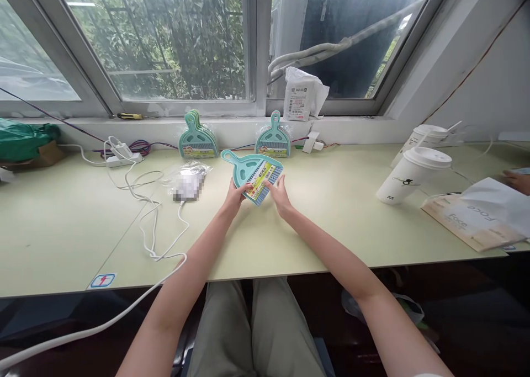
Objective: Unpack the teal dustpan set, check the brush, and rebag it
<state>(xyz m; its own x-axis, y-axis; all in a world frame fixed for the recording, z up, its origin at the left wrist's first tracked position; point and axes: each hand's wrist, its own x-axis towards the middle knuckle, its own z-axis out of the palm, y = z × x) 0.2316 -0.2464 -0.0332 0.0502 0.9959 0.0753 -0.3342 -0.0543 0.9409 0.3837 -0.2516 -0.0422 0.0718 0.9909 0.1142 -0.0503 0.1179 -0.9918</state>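
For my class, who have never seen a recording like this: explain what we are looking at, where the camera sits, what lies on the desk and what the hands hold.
One picture, from a camera worn on a person's head, looking down at their own bare arms. The left hand and right hand together hold a teal mini dustpan set with a colourful label, just above a pale green desk. More dustpan sets lean against the wall under the window. Also there: a white cable, two lidded paper cups and a paper bag. Another person's hand shows at the far right.
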